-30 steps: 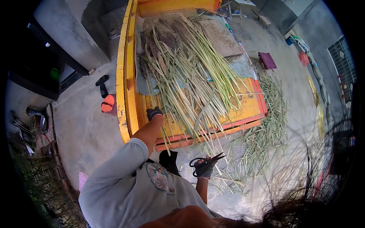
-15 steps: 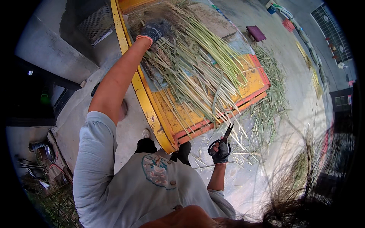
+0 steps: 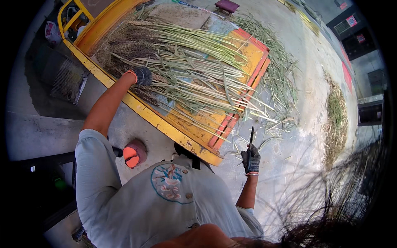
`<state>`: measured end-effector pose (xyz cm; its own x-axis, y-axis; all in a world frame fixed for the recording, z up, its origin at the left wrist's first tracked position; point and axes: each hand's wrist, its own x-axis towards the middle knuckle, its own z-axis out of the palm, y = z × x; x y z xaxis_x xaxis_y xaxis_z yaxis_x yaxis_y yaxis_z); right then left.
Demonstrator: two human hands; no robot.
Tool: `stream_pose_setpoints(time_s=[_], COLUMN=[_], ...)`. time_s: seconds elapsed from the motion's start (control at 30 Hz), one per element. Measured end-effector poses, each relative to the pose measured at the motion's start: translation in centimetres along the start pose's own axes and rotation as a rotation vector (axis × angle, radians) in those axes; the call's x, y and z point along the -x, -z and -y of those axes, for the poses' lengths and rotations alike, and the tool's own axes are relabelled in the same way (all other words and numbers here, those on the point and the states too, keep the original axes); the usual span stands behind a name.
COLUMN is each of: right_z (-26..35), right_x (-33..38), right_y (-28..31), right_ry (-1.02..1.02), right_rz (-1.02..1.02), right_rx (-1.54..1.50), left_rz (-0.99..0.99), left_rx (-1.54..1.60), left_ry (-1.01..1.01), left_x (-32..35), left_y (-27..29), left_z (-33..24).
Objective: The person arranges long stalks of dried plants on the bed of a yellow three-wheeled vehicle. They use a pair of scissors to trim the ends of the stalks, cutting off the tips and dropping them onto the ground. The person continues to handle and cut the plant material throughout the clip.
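Currently, the person stands at the 6 o'clock side of a yellow cart bed (image 3: 154,120) that serves as the worktop. A heap of long green stalks (image 3: 194,70) lies across the cart bed, with stalk ends overhanging its orange end board (image 3: 244,103) toward 3 o'clock.

Left hand (image 3: 143,76): gloved, extended to 11 o'clock, resting on the stalks near the cart's yellow rim. The fingers are curled into the heap; whether they grip a stalk cannot be told.

Right hand (image 3: 250,160): gloved, held low at 4 o'clock, clear of the cart. The fingers are wrapped tight round the handles of dark shears (image 3: 251,138), blades closed and pointing up toward the overhanging stalk ends.

Loose cuttings (image 3: 281,78) cover the concrete floor (image 3: 297,136) at 2 o'clock.

Hazards, as judged:
- The upright blade tips stand near the overhang; a pull on the heap could drag stalks onto them.
- The long reach shifts weight forward; cuttings underfoot could cause a slip.
- Tangled stalks could spill over the end board.
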<state>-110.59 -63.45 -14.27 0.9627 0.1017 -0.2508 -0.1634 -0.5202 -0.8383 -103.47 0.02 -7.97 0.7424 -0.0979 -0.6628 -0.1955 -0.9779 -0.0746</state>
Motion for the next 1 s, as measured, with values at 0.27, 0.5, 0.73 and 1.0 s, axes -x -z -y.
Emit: stream_pose_setpoints(time_s=[0.27,0.5,0.73,1.0], right_z=[3.5,11.5,18.2,19.8], right_x=[-2.8,-6.1,-6.7,-8.7], right_y=[-8.0,-9.8,-13.1,-16.6], right_ry=[-0.027,-0.043,-0.148,-0.214], right_rz=[-0.048,0.177,0.328,0.36], right_rx=[0.076,0.37,0.647,0.666], left_rz=[0.321,0.33,0.353,0.271], left_rx=[-0.276,-0.279,0.284,0.072], left_ry=[-0.394,-0.512,-0.14,-0.182], left_x=[-7.6,-14.0,-17.3,-14.0], left_y=[-7.4,-17.2,-22.4,-20.8], left_z=[2.9,2.5,4.1,1.9])
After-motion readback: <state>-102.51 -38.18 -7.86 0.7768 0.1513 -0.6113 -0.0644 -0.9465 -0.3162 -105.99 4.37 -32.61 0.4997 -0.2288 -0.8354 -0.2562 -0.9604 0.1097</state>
